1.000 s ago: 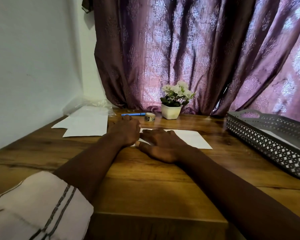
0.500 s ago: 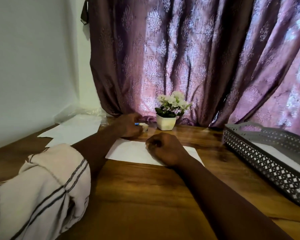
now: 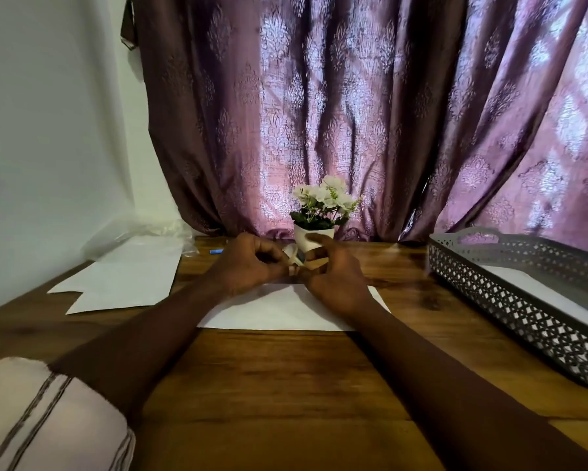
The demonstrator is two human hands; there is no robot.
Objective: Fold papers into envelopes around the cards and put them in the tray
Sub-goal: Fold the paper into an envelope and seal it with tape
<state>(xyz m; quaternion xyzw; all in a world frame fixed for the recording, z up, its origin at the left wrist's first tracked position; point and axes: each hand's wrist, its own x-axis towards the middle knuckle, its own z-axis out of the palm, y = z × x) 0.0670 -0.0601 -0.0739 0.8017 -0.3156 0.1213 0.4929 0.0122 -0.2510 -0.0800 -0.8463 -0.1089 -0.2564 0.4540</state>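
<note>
My 2 hands meet just above the far edge of the folded white paper [image 3: 285,312], which lies flat on the wooden table [image 3: 285,385] right in front of me. My left hand [image 3: 248,265] has its fingers curled round a small roll of tape [image 3: 294,257], and my right hand [image 3: 336,278] pinches the same roll from the other side, with a short strip hanging down between my thumbs. The roll is held off the table, in front of the small white pot of flowers [image 3: 314,234]. The paper under my wrists touches neither hand, as far as I can see.

The grey lattice tray [image 3: 510,302] stands at my right, well apart from my right hand, with a white sheet [image 3: 540,290] inside it. At my left lie loose white sheets [image 3: 126,282], near a blue pen [image 3: 216,251] and crumpled clear plastic [image 3: 132,229]. My left sleeve [image 3: 47,419] is pale with dark stripes.
</note>
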